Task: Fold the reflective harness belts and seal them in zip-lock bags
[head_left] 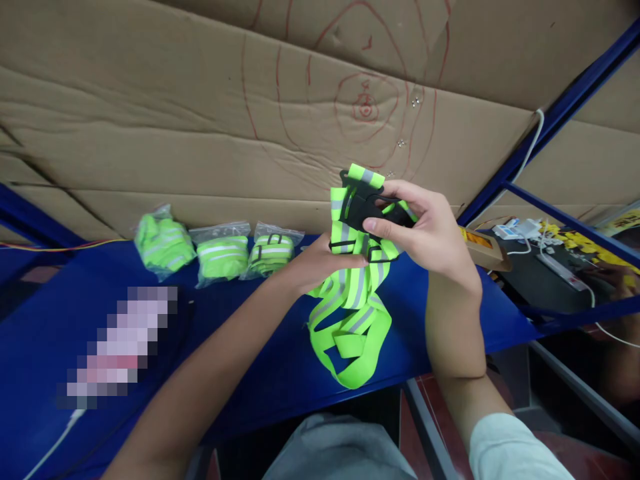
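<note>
Between thumb and fingers, my right hand (pixel 427 223) pinches a black plastic buckle (pixel 359 205) fixed to neon green straps. My left hand (pixel 325 261) is closed around the reflective strap (pixel 356 283) just below the buckle, its fingers partly hidden behind the bands. Grey stripes run along the green webbing, and black sliders sit on it near my left thumb. Loose loops of the strap hang down over the blue table (pixel 260 333) toward its front edge. Both hands are close together, with the buckle upright between them.
Along the cardboard wall (pixel 200 133) stand three clear bags of green straps: a left bag (pixel 164 245), a middle bag (pixel 223 255) and a right bag (pixel 271 252). A blurred-out object with a white cable (pixel 55 437) lies left. Beyond the blue frame (pixel 555 213) are yellow pieces and a power strip (pixel 563 270).
</note>
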The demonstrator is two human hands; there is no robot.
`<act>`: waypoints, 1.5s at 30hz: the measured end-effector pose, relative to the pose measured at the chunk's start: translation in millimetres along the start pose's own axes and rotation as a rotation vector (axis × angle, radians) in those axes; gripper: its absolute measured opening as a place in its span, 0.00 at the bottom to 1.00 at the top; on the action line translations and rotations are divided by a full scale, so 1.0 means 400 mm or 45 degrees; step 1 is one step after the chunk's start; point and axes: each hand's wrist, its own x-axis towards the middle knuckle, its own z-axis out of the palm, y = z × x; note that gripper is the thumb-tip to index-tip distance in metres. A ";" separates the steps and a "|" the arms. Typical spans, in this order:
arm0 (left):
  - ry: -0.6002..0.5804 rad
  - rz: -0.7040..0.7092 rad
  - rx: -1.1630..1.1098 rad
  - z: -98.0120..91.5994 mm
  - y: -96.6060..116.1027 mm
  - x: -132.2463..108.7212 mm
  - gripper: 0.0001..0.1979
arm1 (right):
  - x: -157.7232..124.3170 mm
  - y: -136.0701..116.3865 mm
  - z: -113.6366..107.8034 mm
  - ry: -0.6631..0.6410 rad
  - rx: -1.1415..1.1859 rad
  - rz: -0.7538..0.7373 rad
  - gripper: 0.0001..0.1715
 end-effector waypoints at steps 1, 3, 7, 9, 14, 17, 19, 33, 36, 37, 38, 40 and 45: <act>0.002 0.019 -0.038 0.008 -0.005 0.001 0.28 | 0.001 0.001 0.003 0.006 0.002 -0.004 0.14; -0.041 -0.003 -0.095 0.024 -0.012 0.001 0.28 | 0.004 0.003 0.008 0.020 -0.001 -0.014 0.14; -0.073 -0.049 -0.158 0.067 -0.032 -0.003 0.29 | 0.008 0.010 0.014 0.077 -0.067 -0.034 0.13; 0.045 0.006 -0.154 0.087 -0.043 -0.003 0.28 | 0.008 0.016 0.013 0.086 -0.114 -0.050 0.14; 0.027 -0.108 -0.052 0.079 -0.032 -0.009 0.24 | 0.003 0.016 -0.018 0.036 -0.159 -0.070 0.16; -0.038 -0.216 0.031 0.058 -0.013 -0.016 0.26 | 0.001 0.008 -0.037 -0.003 -0.158 -0.034 0.17; -0.094 -0.235 -0.042 0.054 -0.012 -0.018 0.27 | 0.002 0.009 -0.040 0.005 -0.172 -0.029 0.17; -0.342 -0.259 -0.509 0.088 -0.044 -0.019 0.23 | 0.013 0.011 0.007 0.086 -0.043 0.040 0.15; -0.358 -0.236 -0.286 0.073 -0.037 -0.022 0.17 | 0.013 0.017 -0.007 0.057 -0.003 0.033 0.15; -0.343 -0.206 -0.129 0.062 -0.037 -0.019 0.16 | 0.012 0.020 -0.016 0.033 0.021 0.038 0.15; -0.323 -0.162 0.055 0.049 -0.038 -0.014 0.16 | 0.010 0.024 -0.026 0.000 0.052 0.052 0.15; -0.251 -0.042 0.418 0.022 -0.042 -0.001 0.18 | 0.007 0.034 -0.042 -0.089 0.138 0.106 0.17; -0.140 0.104 0.733 -0.035 -0.039 0.026 0.23 | 0.012 0.068 -0.041 -0.217 0.348 0.272 0.24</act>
